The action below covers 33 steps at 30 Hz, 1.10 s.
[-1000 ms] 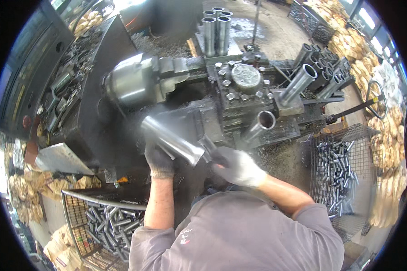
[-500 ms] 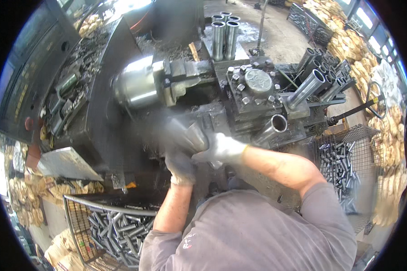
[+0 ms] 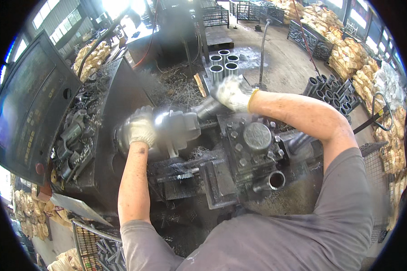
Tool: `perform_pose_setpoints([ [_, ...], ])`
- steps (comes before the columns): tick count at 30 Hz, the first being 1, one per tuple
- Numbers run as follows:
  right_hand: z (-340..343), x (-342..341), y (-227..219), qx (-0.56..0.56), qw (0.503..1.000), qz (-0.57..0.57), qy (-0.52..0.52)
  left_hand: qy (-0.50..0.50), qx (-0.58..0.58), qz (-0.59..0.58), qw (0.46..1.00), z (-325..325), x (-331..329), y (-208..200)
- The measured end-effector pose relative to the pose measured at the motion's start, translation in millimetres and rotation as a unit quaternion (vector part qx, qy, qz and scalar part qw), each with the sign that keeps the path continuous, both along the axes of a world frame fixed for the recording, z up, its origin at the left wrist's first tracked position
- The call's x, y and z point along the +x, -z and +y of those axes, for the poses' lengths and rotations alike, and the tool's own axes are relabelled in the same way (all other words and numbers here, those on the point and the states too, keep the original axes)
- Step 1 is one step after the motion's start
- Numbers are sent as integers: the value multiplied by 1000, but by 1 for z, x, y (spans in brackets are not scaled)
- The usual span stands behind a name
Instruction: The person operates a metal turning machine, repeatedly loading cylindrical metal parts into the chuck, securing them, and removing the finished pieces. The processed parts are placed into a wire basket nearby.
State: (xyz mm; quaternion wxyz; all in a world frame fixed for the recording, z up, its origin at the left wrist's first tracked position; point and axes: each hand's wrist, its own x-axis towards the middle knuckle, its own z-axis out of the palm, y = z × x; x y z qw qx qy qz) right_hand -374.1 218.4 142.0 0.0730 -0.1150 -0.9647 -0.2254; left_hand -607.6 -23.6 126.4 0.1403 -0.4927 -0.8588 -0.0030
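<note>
I stand over a lathe. My left hand (image 3: 141, 128), in a white work glove, rests on the round steel chuck (image 3: 176, 131). My right hand (image 3: 233, 92), also gloved, is closed around the far end of a grey metal tube (image 3: 206, 108) that points into the chuck. The tube looks blurred. Just right of the chuck sits the dark tool turret (image 3: 253, 144) with bolts on top and a short tube (image 3: 276, 179) sticking out of its near side.
A control panel (image 3: 27, 113) stands at the left, beside a ledge of metal parts (image 3: 74, 135). Several upright tubes (image 3: 224, 63) stand behind the lathe. Wire baskets of tubes (image 3: 101, 248) sit at lower left. Sacks (image 3: 343, 49) lie at the far right.
Both hands have risen from below the chuck. The left now rests on the chuck, and the right has carried the tube up to the chuck's mouth.
</note>
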Motion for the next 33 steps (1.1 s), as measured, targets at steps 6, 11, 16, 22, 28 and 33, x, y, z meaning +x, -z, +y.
perform_pose_setpoints([
  [6, 14, -38, 60, -365, 903, -218, 69, -25, -55, -108, 992, 15, -4, -22],
  [11, -20, -48, 37, -340, 904, -257, 40, 40, 145, 13, 989, -20, 24, -1],
  [16, -3, -46, 46, -441, 885, -144, -40, 104, 412, -150, 892, -132, 129, 90],
  [22, -20, -52, 7, -467, 838, -280, 38, -313, 724, -573, 223, -320, 170, 235],
  [28, -17, -80, 56, -559, 807, -181, 60, -334, 749, -549, 164, -399, 149, 232],
  [33, -25, -75, 48, -566, 807, -159, 53, -286, 683, -654, 154, -441, 138, 245],
])
